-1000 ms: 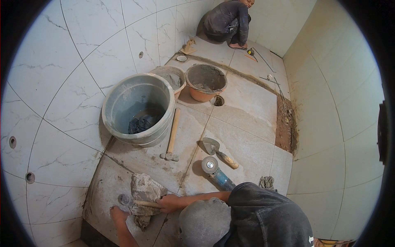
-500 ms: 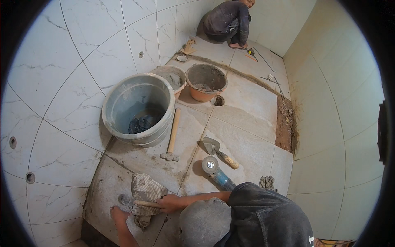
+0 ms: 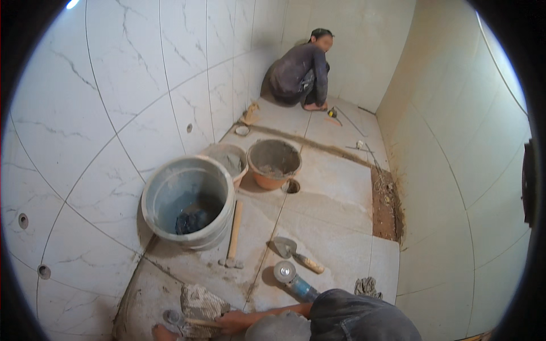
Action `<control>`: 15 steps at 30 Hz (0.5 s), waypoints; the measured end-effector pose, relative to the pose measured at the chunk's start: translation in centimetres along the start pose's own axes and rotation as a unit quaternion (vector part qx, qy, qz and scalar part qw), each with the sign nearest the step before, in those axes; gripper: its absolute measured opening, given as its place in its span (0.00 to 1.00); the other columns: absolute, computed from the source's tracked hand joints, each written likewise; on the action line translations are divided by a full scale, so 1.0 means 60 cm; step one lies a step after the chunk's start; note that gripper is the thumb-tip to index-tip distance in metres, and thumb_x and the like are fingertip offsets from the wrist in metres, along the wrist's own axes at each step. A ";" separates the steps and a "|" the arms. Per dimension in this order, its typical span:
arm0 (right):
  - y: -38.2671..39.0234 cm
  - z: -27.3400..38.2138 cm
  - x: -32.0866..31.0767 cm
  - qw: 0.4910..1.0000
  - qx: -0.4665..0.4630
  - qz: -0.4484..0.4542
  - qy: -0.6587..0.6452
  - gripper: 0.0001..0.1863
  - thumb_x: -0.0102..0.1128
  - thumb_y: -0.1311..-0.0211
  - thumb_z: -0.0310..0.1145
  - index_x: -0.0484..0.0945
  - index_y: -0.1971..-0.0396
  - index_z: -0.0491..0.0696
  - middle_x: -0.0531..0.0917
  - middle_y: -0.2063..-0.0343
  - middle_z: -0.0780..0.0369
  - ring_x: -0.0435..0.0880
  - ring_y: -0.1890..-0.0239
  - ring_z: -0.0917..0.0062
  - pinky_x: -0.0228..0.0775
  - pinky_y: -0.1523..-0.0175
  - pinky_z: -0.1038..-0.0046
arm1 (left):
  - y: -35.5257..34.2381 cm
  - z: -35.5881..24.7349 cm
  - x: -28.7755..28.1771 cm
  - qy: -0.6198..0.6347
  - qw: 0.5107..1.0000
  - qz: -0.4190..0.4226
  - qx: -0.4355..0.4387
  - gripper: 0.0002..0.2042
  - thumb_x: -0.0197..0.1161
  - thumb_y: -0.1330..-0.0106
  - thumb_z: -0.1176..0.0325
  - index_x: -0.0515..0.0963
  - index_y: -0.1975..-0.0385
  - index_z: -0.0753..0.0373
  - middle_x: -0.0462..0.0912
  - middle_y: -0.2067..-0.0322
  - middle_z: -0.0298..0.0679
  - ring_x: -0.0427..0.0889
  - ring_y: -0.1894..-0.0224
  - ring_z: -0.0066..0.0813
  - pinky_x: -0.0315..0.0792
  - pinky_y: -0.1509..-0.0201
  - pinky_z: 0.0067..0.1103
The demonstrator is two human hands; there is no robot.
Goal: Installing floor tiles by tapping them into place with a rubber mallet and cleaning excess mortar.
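Note:
Neither of my hands is in view. A crouched co-worker (image 3: 364,324) in dark clothing, seen from above with a grey head covering, fills the lower edge. Their right hand (image 3: 230,322) grips a wooden-handled tool (image 3: 203,322) with a grey metal head, over a ribbed, mortar-stained cloth (image 3: 199,298). Their left hand (image 3: 159,332) is partly cut off beside the tool's head. Just beyond lie a blue angle grinder (image 3: 304,290), a pointed trowel (image 3: 304,260) and a hammer (image 3: 234,230) with a pale wooden handle.
A large grey tub (image 3: 159,216) and two mortar buckets (image 3: 273,182) stand left of centre, by a drain hole (image 3: 293,186). A second person (image 3: 293,74) squats at the back near a tape measure (image 3: 333,112). An exposed dirt strip (image 3: 384,216) runs along the right wall.
The view has tilted upward, so everything sits lower in the picture and more wall shows behind the squatting person. The co-worker in front is now partly below the edge.

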State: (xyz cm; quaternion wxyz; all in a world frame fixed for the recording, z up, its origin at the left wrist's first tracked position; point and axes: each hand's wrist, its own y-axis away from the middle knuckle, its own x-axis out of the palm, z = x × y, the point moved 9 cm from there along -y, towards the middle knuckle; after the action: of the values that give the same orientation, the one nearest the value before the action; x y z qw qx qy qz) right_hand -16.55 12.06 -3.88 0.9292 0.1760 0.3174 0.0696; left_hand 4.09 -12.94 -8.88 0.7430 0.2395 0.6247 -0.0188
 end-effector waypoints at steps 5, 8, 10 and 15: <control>0.015 -0.018 -0.020 1.000 0.002 -0.026 0.006 0.22 0.61 0.43 0.46 0.72 0.56 0.46 0.83 0.73 0.48 0.85 0.67 0.48 0.77 0.61 0.49 | 0.024 -0.075 -0.067 -0.024 0.987 0.159 0.026 0.17 0.74 0.41 0.59 0.80 0.68 0.69 0.84 0.67 0.47 0.83 0.67 0.38 0.78 0.64 0.36; 0.010 -0.007 -0.019 0.999 -0.021 -0.031 0.016 0.22 0.61 0.43 0.45 0.72 0.56 0.45 0.83 0.73 0.48 0.85 0.67 0.48 0.77 0.61 0.49 | 0.020 -0.055 -0.064 -0.014 0.992 0.125 0.027 0.17 0.74 0.41 0.60 0.79 0.68 0.70 0.84 0.66 0.47 0.83 0.66 0.41 0.79 0.62 0.37; 0.006 -0.003 -0.007 0.998 -0.033 -0.053 0.018 0.22 0.62 0.43 0.45 0.72 0.56 0.45 0.83 0.74 0.48 0.85 0.67 0.48 0.77 0.61 0.49 | 0.013 -0.033 -0.040 -0.032 0.991 0.128 0.026 0.20 0.73 0.40 0.58 0.77 0.62 0.70 0.83 0.62 0.49 0.83 0.63 0.42 0.79 0.60 0.37; 0.005 -0.006 -0.015 1.000 -0.009 0.001 0.023 0.24 0.63 0.43 0.45 0.71 0.55 0.43 0.82 0.74 0.48 0.85 0.67 0.48 0.77 0.62 0.50 | -0.024 -0.018 0.011 -0.088 0.987 0.131 0.035 0.35 0.71 0.39 0.52 0.70 0.40 0.72 0.80 0.47 0.56 0.85 0.55 0.47 0.80 0.50 0.38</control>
State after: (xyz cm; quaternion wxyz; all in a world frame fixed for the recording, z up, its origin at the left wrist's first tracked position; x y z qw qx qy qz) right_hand -17.49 12.18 -3.50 0.9232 0.1664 0.3375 0.0777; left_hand 2.78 -13.65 -10.11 0.7825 0.3422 0.5189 0.0358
